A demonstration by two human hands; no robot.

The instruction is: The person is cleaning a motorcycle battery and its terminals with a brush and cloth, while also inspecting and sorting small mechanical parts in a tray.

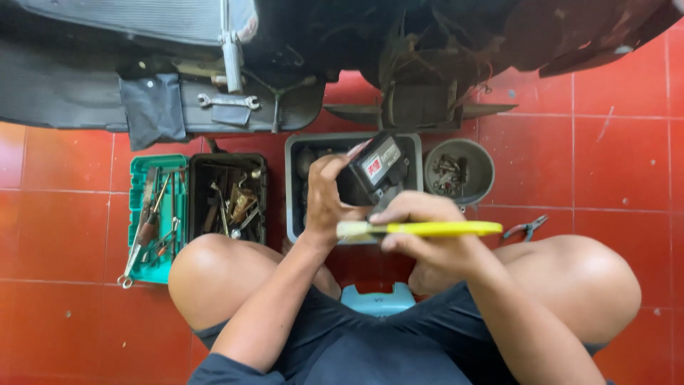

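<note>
My left hand (326, 203) grips a small black boxy part (375, 171) with a red and white label, held tilted above a grey tray (292, 187). My right hand (427, 232) holds a paintbrush with a yellow handle (442, 229); the handle points right and its pale bristle end (350, 229) lies just below the black part. Both hands are in front of my bare knees, over the red tiled floor. I cannot tell whether the bristles touch the part.
A green toolbox tray (135, 214) and a black tool tray (226, 199) with wrenches and screwdrivers stand at left. A round grey bowl (482, 167) of small parts sits at right, pliers (526, 228) beside it. A vehicle's underside (142, 64) and a spanner (228, 101) lie ahead. A light blue stool (377, 299) is under me.
</note>
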